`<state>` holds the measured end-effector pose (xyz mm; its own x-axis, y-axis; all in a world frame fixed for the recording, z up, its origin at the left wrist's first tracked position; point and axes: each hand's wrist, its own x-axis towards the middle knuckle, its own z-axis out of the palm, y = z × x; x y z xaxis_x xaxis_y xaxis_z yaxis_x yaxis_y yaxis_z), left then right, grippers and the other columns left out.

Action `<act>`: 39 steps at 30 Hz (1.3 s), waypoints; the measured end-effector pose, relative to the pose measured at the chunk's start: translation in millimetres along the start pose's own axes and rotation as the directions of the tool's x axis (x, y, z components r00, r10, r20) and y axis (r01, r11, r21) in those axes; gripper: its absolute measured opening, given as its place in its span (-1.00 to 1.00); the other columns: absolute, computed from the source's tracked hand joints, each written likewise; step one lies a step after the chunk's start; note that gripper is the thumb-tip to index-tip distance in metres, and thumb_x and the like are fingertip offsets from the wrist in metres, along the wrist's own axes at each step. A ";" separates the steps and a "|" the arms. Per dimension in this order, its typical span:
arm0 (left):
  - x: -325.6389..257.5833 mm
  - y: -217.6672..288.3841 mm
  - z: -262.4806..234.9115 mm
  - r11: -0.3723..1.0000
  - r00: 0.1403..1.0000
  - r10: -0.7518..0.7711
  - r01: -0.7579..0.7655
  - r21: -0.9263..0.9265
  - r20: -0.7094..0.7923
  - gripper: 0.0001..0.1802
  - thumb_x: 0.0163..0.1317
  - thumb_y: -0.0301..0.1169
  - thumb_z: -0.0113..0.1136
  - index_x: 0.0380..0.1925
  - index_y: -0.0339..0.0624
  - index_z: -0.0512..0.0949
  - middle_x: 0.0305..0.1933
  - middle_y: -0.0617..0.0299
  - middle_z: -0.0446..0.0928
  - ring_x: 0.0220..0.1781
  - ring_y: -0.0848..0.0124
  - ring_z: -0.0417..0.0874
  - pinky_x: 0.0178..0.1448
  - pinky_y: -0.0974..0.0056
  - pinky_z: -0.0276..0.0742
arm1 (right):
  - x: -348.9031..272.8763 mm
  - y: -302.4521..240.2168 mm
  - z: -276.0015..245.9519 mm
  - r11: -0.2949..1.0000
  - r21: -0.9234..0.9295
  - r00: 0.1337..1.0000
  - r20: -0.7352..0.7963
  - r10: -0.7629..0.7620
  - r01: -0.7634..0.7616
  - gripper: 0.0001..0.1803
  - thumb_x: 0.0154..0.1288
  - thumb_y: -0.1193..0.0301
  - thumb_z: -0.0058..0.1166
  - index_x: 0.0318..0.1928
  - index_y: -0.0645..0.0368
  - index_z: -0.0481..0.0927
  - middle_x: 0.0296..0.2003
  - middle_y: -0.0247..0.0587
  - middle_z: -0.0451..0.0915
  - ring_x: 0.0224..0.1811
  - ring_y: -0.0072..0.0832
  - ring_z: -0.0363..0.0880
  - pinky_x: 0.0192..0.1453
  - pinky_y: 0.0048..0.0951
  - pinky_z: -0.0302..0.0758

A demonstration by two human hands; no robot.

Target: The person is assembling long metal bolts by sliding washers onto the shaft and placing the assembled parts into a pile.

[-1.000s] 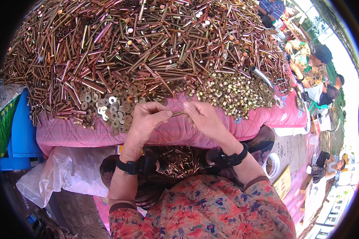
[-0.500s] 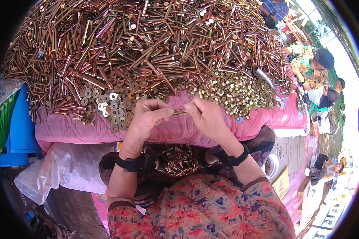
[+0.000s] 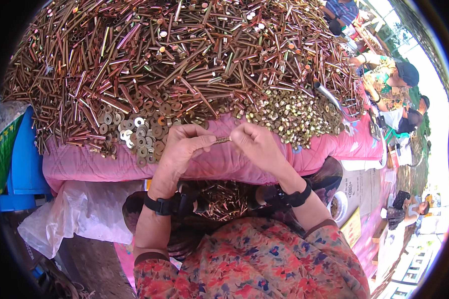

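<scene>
Between my two hands lies a thin threaded bolt (image 3: 222,140), level and brass-coloured, above the near edge of the pile. My left hand (image 3: 179,147) pinches its left end between thumb and fingers. At the other end, the fingertips of my right hand (image 3: 258,149) are closed around the tip; whether a small nut sits inside them cannot be seen. Flat round washers (image 3: 157,131) lie in a heap just left of and beyond my left hand. Small shiny nuts (image 3: 299,117) are heaped beyond my right hand.
A large mound of coppery metal bolts and tubes (image 3: 174,55) covers the pink quilted cloth (image 3: 95,167). More metal pieces (image 3: 222,202) lie below, between my knees. A blue bin (image 3: 27,159) and plastic sheeting (image 3: 80,214) are at left. Several people sit at right.
My right fingertips have shifted slightly on the bolt's right end, and a bit more of its thread shows. My left hand keeps its pinch in nearly the same place.
</scene>
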<state>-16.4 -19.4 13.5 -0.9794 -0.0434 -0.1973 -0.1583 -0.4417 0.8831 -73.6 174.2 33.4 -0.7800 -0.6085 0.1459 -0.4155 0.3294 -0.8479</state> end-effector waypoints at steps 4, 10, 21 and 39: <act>3.1 1.5 1.5 1.000 1.000 -0.016 0.015 0.001 0.015 -0.94 0.03 -0.56 0.30 -0.46 -0.32 0.62 -0.61 0.22 0.55 -0.71 0.67 0.33 -0.64 0.56 0.07 | 2.6 0.9 -12.4 0.988 -0.155 0.998 0.062 0.029 -0.019 -0.72 0.32 0.29 0.09 -0.33 0.32 0.54 -0.52 -0.32 0.52 -0.45 -0.64 0.44 -0.36 -0.55 0.41; 4.6 1.7 6.8 0.953 0.949 -0.043 -0.054 0.298 0.312 -0.84 0.05 -0.46 0.32 -0.40 -0.35 0.65 -0.55 0.27 0.58 -0.62 0.61 0.47 -0.54 0.50 0.32 | 3.9 9.5 -14.8 0.999 -0.027 0.995 0.090 0.047 -0.045 -0.61 0.37 0.21 0.02 -0.46 0.30 0.51 -0.64 -0.35 0.47 -0.54 -0.69 0.39 -0.46 -0.56 0.35; 80.8 -11.2 24.5 0.349 0.758 0.605 0.023 0.937 -0.244 -0.72 0.06 -0.33 0.22 -0.60 -0.39 0.58 -0.59 -0.15 0.52 -0.48 -0.10 0.58 -0.34 0.07 0.50 | -1.2 29.8 -0.1 0.998 0.015 0.985 -0.160 0.056 -0.054 -0.72 0.27 0.29 0.12 -0.46 0.25 0.51 -0.70 -0.17 0.39 -0.69 -0.46 0.30 -0.57 -0.43 0.27; 12.6 36.3 -44.9 0.956 0.886 0.128 -0.229 -0.181 -0.446 -0.66 0.26 -0.27 0.03 -0.16 -0.35 0.56 -0.65 0.36 0.33 -0.69 0.62 0.18 -0.62 0.50 0.03 | 85.9 9.2 69.1 0.782 -0.519 0.919 0.017 -0.395 0.346 -0.79 -0.05 0.53 0.11 -0.30 0.20 0.49 -0.27 -0.14 0.45 -0.16 -0.18 0.49 -0.17 -0.26 0.49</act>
<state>-28.9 -76.1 24.0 -0.8321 -0.4945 -0.2513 0.0960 -0.5746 0.8128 -112.0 75.0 2.9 -0.5446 -0.7014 0.4598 -0.8372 0.4217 -0.3483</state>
